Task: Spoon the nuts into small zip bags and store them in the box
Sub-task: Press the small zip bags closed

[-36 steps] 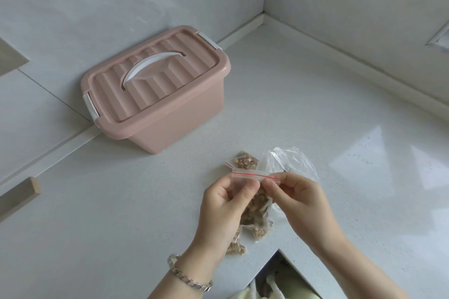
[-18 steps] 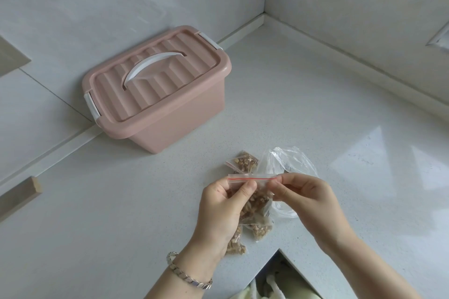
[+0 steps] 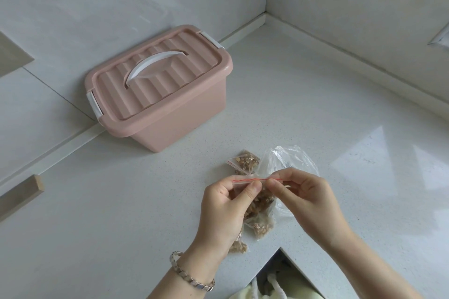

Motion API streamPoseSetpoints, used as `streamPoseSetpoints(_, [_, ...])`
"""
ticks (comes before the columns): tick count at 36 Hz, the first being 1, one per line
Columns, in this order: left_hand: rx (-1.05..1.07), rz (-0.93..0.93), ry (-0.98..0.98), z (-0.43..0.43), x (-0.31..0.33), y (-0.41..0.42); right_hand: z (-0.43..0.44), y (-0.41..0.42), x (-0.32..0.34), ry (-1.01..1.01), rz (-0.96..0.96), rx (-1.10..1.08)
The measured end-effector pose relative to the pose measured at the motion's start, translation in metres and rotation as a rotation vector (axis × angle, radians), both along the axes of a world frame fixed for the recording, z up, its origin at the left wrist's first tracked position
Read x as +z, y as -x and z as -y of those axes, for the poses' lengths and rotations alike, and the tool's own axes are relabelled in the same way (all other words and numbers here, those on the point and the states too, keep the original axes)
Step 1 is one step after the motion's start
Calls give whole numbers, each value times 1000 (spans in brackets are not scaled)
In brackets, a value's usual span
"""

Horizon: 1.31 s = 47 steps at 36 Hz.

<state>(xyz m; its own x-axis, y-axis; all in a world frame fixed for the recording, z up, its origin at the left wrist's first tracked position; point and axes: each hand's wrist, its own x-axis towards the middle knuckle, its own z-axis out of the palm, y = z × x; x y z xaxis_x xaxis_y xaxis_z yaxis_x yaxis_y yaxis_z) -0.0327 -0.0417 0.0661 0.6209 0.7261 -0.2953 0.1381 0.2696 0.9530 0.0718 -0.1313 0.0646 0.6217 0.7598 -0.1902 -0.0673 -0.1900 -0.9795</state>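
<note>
So the left hand point(image 3: 226, 204) and right hand point(image 3: 308, 196) both have their fingers point(image 3: 252, 189) pinched on the red-lined top of a little bag of nuts point(image 3: 261, 204) over the worktop point(image 3: 121, 226), with the pink box point(image 3: 170, 114) sitting lid-on further back left.

The left hand point(image 3: 223, 209) and right hand point(image 3: 308, 199) are close together, thumbs nearly touching, each pinching the top strip of the zip bag point(image 3: 263, 202) between thumb and forefinger. Both forearms reach in from the lower edge.

Box point(image 3: 165, 109) behind bags point(image 3: 245, 161) (both on counter point(image 3: 121, 213))
</note>
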Motion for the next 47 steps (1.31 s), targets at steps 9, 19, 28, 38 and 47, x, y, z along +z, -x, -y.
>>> streamPoseSetpoints(9, [-17,-37,-30,0,-1,2,1,3,-13,42,279,-8])
streamPoseSetpoints(19, [-7,-42,-82,-16,7,5,0,-2,-13,18,310,-15])
streamPoseSetpoints(28, [-43,-54,-176,-24,3,9,-3,-3,-12,-16,329,36])
streamPoseSetpoints(38, [-228,-89,-269,-19,1,16,-4,-6,-15,13,562,237])
streamPoseSetpoints(47, [-143,-108,-336,-21,-11,18,-18,-9,-19,120,1014,320])
